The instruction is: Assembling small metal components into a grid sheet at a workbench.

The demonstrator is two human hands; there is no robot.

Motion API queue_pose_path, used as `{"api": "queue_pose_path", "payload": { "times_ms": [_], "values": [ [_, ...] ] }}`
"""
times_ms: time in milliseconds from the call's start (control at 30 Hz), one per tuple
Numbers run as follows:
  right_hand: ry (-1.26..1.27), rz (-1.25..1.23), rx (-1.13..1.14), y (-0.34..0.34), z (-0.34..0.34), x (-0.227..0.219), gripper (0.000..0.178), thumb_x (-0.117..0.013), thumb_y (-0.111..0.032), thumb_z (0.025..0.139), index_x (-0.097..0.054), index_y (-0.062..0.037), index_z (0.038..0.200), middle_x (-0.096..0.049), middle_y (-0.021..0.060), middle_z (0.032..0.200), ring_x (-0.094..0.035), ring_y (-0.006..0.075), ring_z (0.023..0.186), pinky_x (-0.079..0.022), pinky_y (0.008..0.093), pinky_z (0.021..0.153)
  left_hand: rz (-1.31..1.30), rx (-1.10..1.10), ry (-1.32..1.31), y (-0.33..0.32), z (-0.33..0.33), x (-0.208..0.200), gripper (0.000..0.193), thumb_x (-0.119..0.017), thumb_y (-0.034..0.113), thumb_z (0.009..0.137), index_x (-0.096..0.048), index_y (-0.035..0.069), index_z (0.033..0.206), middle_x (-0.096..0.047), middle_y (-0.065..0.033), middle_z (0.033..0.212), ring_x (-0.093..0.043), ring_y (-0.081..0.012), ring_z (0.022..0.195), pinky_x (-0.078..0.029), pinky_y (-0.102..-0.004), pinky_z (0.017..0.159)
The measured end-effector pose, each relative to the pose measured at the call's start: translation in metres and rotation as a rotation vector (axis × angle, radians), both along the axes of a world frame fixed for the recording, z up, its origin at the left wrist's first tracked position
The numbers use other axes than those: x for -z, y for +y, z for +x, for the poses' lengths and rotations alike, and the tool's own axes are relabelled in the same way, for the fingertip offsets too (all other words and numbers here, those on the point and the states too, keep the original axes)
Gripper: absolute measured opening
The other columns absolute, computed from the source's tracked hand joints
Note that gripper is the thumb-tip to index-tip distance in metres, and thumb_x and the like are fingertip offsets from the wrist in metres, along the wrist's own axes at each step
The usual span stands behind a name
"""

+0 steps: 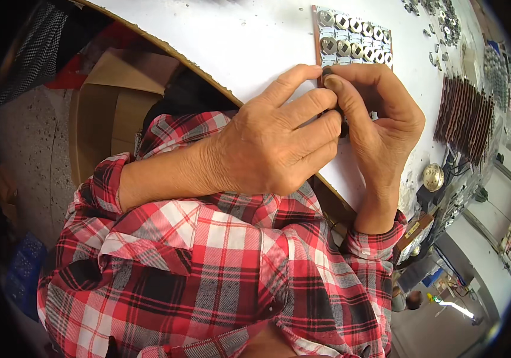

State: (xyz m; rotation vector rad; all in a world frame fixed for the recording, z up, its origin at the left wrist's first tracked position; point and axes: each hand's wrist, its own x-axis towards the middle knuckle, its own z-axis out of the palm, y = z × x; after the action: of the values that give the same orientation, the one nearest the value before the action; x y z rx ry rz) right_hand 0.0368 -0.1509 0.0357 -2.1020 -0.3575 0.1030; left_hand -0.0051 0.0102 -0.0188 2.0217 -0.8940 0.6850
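Note:
At the near edge of a circuit panel (317, 36) with rows of round metal parts, my two hands meet. My right hand (380, 113) pinches a small dark round piece (327, 70) between thumb and index finger. My left hand (285, 134) comes in from the left, its index fingertip at that piece and its other fingers curled. The left thumb is hidden, and I cannot make out what those fingers grip. Something dark shows just beyond the curled fingertips, mostly covered by the hands.
Loose small metal parts (446, 27) lie at the white table's (225, 42) far right. A stack of brown strips (464, 119) stands right of my right hand, with a round metal object (433, 177) nearer. A cardboard box (97, 119) sits below the table's left edge.

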Motion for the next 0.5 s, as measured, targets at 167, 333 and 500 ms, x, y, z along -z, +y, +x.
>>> {"api": "queue_pose_path", "payload": {
  "times_ms": [167,333,500],
  "values": [
    [0.016,0.087,0.114,-0.0005,0.0021,0.0032,0.011,-0.074,0.003,0.093,-0.072,0.0026,0.103,-0.075,0.0043,0.091,-0.070,0.0081,0.085,-0.055,0.0207,0.075,-0.010,-0.027,-0.015,-0.0019,-0.0006,0.0024,0.021,-0.074,0.006,0.065,-0.072,-0.005,0.083,-0.068,-0.0117,0.093,-0.068,-0.0287,0.096,-0.056,-0.0534,0.095],
    [-0.145,0.033,0.039,-0.0009,0.0024,0.0104,0.009,-0.076,0.005,0.089,-0.071,0.0000,0.095,-0.073,0.0023,0.082,-0.068,0.0066,0.075,-0.053,0.0197,0.064,-0.007,0.000,-0.018,-0.0003,0.0007,0.0009,0.019,-0.075,0.007,0.065,-0.071,-0.004,0.080,-0.068,-0.0116,0.091,-0.068,-0.0282,0.096,-0.057,-0.0537,0.095],
    [-0.109,0.030,0.077,-0.0009,0.0027,0.0066,0.010,-0.076,0.005,0.088,-0.071,-0.0003,0.094,-0.071,0.0019,0.080,-0.067,0.0063,0.074,-0.053,0.0196,0.063,-0.015,-0.005,-0.012,-0.0002,-0.0002,0.0013,0.018,-0.076,0.007,0.066,-0.070,-0.004,0.079,-0.068,-0.0114,0.090,-0.068,-0.0283,0.095,-0.056,-0.0545,0.095]
  ]
}}
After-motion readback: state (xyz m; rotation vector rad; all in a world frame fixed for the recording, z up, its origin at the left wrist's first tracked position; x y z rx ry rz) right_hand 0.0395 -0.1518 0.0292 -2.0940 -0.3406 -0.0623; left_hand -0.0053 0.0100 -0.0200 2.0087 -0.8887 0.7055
